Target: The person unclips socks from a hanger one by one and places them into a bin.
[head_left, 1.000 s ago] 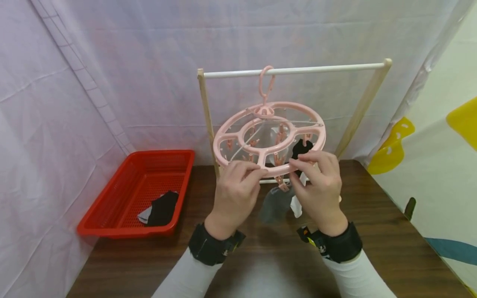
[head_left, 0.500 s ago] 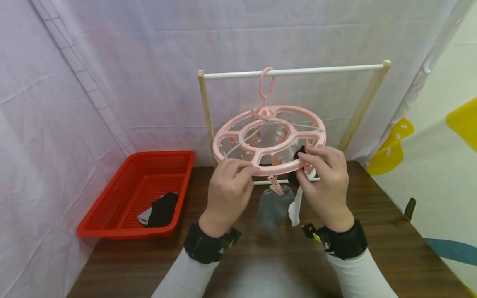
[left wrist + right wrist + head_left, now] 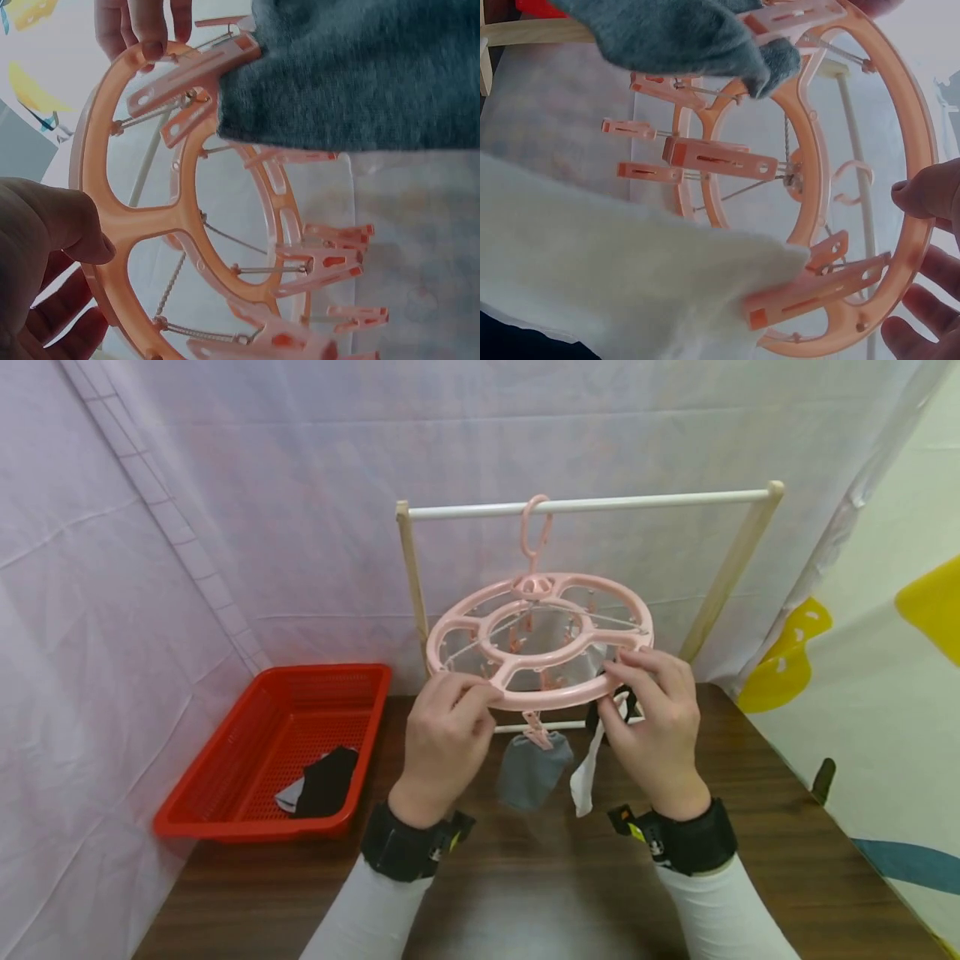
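Observation:
A pink round clip hanger (image 3: 551, 698) hangs by its hook from a white rod. My left hand (image 3: 447, 743) pinches the front left of its outer rim, thumb on top and fingers below. On the front right of the same rim, my right hand (image 3: 660, 727) has its thumb and fingers closed. Between the hands a grey sock-like cloth (image 3: 534, 772) dangles from a clip (image 3: 202, 71). A white cloth (image 3: 615, 262) hangs from another clip (image 3: 817, 292) near my right hand. Behind it is a black cloth (image 3: 592, 717), partly hidden by that hand.
A red plastic basket (image 3: 217, 752) stands at the left with a black and a light grey cloth (image 3: 326, 785) inside. The drying stand's white rod (image 3: 660, 502) and wooden posts (image 3: 731, 568) rise at the back of the brown table (image 3: 540, 893).
The hanger has turned, its front rim going left, and the grey and white cloths have shifted left. My left hand has moved left with the rim; my right hand has slid right along it.

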A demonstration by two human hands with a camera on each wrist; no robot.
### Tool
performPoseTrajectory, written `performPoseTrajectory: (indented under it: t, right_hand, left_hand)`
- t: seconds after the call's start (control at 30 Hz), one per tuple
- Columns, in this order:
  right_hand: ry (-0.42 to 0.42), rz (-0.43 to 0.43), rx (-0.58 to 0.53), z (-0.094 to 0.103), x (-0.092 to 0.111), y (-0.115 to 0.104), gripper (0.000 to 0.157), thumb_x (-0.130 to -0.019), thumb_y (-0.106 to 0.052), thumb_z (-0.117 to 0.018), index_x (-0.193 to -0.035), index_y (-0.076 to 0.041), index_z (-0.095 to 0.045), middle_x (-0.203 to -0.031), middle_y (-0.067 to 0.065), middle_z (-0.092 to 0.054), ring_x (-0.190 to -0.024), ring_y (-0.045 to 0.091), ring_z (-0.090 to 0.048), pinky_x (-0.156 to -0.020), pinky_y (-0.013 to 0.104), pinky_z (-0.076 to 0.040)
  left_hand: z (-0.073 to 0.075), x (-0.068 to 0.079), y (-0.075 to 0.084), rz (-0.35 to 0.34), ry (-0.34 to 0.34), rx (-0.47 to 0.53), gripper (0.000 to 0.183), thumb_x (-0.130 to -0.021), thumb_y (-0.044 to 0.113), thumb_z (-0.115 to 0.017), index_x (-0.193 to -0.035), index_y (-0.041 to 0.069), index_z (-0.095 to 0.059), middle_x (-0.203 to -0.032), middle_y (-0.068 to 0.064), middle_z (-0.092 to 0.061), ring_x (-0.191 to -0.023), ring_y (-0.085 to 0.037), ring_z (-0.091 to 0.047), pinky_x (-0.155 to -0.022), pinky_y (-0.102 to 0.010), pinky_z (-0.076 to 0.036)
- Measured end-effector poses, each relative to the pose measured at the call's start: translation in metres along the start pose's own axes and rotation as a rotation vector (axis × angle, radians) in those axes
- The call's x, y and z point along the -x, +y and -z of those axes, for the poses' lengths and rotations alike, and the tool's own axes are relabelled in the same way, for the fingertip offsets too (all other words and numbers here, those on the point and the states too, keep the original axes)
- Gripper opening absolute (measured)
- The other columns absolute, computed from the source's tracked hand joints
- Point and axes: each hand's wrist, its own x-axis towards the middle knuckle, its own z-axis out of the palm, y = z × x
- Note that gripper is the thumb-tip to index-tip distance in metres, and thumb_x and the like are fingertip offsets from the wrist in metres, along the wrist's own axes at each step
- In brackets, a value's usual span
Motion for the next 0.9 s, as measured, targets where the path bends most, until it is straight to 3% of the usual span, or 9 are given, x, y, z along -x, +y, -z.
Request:
performPoseTrajectory:
  t: [0.4, 0.9]
  right_hand:
    - [0.021, -0.001, -0.005, 0.000, -0.001, 0.002, 0.025, -0.077, -0.012, -0.074, -0.100, -0.004, -0.074, -0.111, 0.019, -0.066, -0.109, 0.039, -0.054, -0.096, 0.045, -0.040]
    - [0.066, 0.031, -0.044, -0.002, -0.001, -0.001, 0.018, -0.080, -0.011, -0.071, -0.097, -0.005, -0.076, -0.108, 0.019, -0.067, -0.106, 0.041, -0.055, -0.094, 0.045, -0.041]
  left_hand:
    - [0.003, 0.002, -0.015, 0.061, -0.020, 0.005, 0.022, -0.075, -0.007, -0.057, -0.085, 0.008, -0.069, -0.086, -0.008, -0.065, -0.083, -0.027, -0.058, -0.072, -0.037, -0.050]
    - [0.005, 0.002, -0.030, 0.105, 0.002, 0.031, 0.019, -0.077, -0.005, -0.057, -0.084, 0.009, -0.068, -0.085, -0.008, -0.062, -0.084, -0.029, -0.057, -0.073, -0.039, -0.047]
